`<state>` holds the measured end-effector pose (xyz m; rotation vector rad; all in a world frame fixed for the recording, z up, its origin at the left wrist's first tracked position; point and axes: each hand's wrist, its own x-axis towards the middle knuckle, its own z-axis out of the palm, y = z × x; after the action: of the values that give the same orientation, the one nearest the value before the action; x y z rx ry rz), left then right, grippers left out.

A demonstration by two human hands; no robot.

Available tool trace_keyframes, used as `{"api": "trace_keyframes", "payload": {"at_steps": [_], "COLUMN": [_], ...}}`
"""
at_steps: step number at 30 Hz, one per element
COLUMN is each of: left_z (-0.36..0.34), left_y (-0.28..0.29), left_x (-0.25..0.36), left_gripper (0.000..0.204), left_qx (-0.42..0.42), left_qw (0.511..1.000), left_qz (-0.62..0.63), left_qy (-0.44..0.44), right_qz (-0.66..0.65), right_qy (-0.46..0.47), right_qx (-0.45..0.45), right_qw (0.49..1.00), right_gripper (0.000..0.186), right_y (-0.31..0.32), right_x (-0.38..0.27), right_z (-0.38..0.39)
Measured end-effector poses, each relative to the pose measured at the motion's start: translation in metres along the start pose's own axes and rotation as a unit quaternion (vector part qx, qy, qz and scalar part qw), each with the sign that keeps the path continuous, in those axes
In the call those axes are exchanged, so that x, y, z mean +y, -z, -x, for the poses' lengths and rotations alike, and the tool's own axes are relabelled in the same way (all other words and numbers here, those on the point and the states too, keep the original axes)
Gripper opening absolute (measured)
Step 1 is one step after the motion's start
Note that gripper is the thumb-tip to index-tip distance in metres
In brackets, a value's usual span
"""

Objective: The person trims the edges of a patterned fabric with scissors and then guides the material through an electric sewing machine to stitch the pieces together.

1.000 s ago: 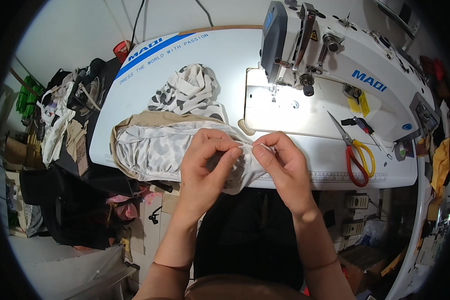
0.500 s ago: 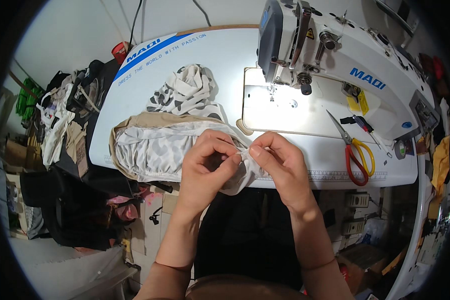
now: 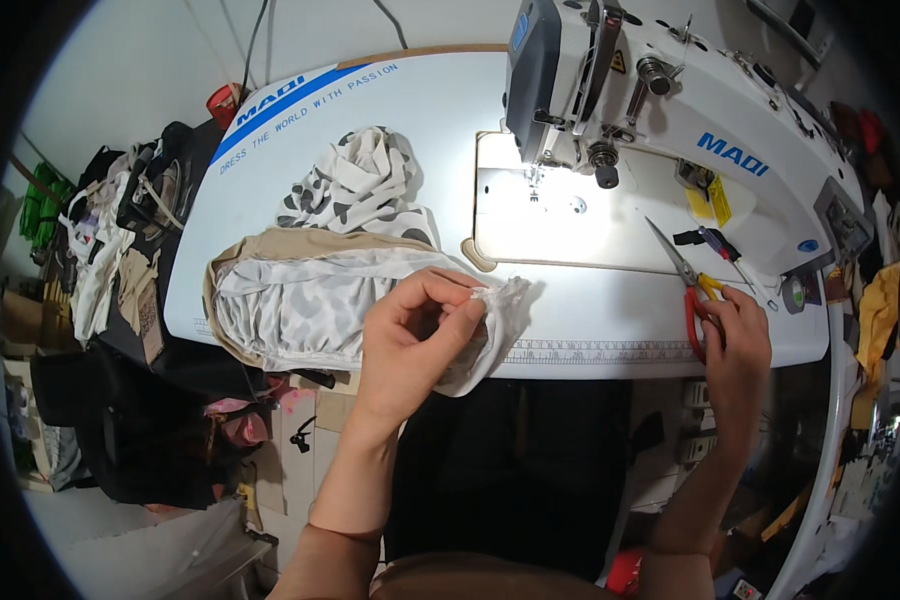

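Note:
My left hand (image 3: 410, 335) pinches the gathered, frayed end of a whitish cloth between thumb and fingertips, near the table's front edge. That cloth is part of a gathered fabric piece (image 3: 295, 300) with faint grey spots and a beige border (image 3: 300, 243), lying to the left. Behind it is a crumpled white cloth (image 3: 355, 185) with dark spots. At the right, my right hand (image 3: 740, 335) has its fingers curled on the red and yellow handles of a pair of scissors (image 3: 689, 285). The scissors still lie on the table, their blades angled toward the sewing machine.
A white sewing machine (image 3: 670, 110) stands at the back right, its needle area lit. Beside the scissors lie a small screwdriver (image 3: 720, 245) and a tape roll (image 3: 796, 292). A ruler strip (image 3: 600, 351) runs along the table's front. Piled clothes (image 3: 100, 250) are at the left.
My right hand has let go of the cloth and moved right to the scissors' handles. My left hand still pinches the cloth, whose frayed end now shows. The view has shifted slightly.

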<state>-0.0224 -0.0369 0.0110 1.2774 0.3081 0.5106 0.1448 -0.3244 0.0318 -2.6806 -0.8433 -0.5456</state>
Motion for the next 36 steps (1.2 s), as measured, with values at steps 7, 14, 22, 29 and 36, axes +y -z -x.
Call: {"api": "trace_keyframes", "payload": {"at_steps": [7,14,22,29,36], "left_z": [-0.005,-0.004,-0.005,-0.004,-0.004], "left_y": [-0.002,-0.002,-0.005,-0.003,-0.005], "left_x": [0.004,0.002,0.005,0.004,0.005], "left_gripper": [0.007,0.007,0.007,0.007,0.006], "left_qx": [0.013,0.022,0.021,0.018,0.017], "left_qw": [0.999,0.997,0.997,0.997,0.997], "left_qz": [-0.040,-0.029,-0.028,-0.036,-0.037], "left_qy": [0.034,0.061,0.068,0.073,0.073], "right_qz": [-0.043,-0.336,-0.682,-0.647,-0.660], "right_qy": [0.062,-0.163,-0.142,-0.141,-0.166], "right_qx": [-0.020,-0.109,-0.431,-0.458,-0.452], "right_qw": [0.997,0.921,0.573,0.594,0.576], "right_gripper": [0.017,0.054,0.083,0.095,0.094], "right_y": [0.007,0.019,0.015,0.011,0.007], "right_x": [0.020,-0.021,-0.074,-0.091,-0.092], "right_z": [-0.008,0.018,0.042,0.033,0.033]}}
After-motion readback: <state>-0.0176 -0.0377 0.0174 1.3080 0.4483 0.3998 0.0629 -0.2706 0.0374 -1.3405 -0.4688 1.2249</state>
